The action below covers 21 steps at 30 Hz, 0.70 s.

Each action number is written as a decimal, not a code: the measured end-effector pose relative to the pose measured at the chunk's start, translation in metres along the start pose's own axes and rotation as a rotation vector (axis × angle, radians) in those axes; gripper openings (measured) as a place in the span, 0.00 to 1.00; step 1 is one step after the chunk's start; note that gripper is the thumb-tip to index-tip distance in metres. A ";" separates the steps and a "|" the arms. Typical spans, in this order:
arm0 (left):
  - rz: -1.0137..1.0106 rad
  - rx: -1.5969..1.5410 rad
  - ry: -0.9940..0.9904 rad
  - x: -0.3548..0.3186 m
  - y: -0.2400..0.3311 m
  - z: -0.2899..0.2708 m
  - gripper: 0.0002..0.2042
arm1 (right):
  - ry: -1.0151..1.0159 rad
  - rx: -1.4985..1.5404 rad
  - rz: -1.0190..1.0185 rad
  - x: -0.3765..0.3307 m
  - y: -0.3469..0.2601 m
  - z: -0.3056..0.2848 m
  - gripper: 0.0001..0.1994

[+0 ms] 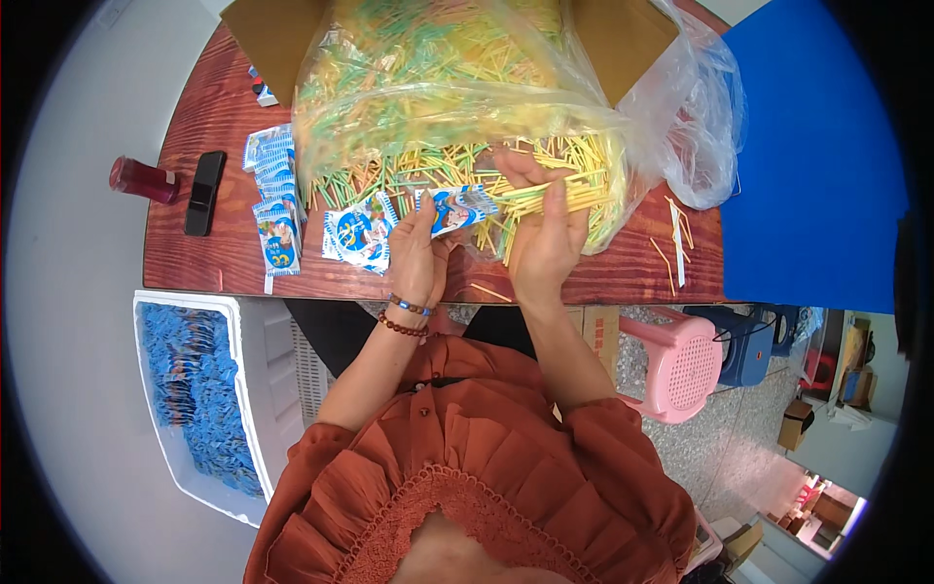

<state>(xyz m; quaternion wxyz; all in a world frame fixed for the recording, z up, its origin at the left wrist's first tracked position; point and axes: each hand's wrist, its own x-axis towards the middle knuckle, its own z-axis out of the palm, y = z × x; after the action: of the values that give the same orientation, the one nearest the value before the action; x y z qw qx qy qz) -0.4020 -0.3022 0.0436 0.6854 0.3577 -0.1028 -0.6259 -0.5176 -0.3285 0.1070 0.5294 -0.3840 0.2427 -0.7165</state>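
One long reddish-brown wooden table (195, 263) carries everything within reach. On it lies a big clear plastic bag (457, 88), slumped open toward the person and stuffed with thin yellow and green sticks (409, 175) that spill out over the tabletop. A white foam box (263, 389) stands below the table's left end, filled with small blue packets (199, 389). On the floor at the right sits a pink plastic stool (681, 365).

The right hand (545, 234) lies at the mouth of the bag, its fingers curled and pressed together around a small bundle of yellow sticks (555, 195). The left hand (416, 255), with bead bracelets at the wrist, pinches a small blue-and-white printed sachet (455, 207) between thumb and fingers, just beside the bundle.

More of these sachets lie in a loose pile (358, 236) left of that hand, and a row of them (274, 200) runs farther left. Near the table's left end lie a black phone (203, 192) and a dark red bottle (142, 180) on its side.
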 end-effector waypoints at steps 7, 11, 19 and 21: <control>0.026 0.035 0.035 -0.005 0.003 0.001 0.11 | -0.117 -0.254 -0.071 -0.005 0.008 -0.001 0.12; 0.025 0.057 0.060 -0.006 0.002 0.002 0.10 | -0.082 -0.267 0.020 -0.009 0.008 0.002 0.12; 0.030 0.038 0.072 -0.005 -0.002 0.002 0.10 | -0.059 -0.325 -0.002 -0.007 0.022 0.007 0.15; 0.031 0.031 0.063 -0.006 -0.001 0.003 0.10 | -0.056 -0.323 -0.011 -0.007 0.027 0.008 0.15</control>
<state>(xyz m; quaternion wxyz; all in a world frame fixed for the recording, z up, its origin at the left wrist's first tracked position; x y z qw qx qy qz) -0.4054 -0.2980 0.0473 0.6923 0.3861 -0.0966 -0.6019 -0.4942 -0.3297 0.0892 0.4633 -0.4852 0.3380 -0.6600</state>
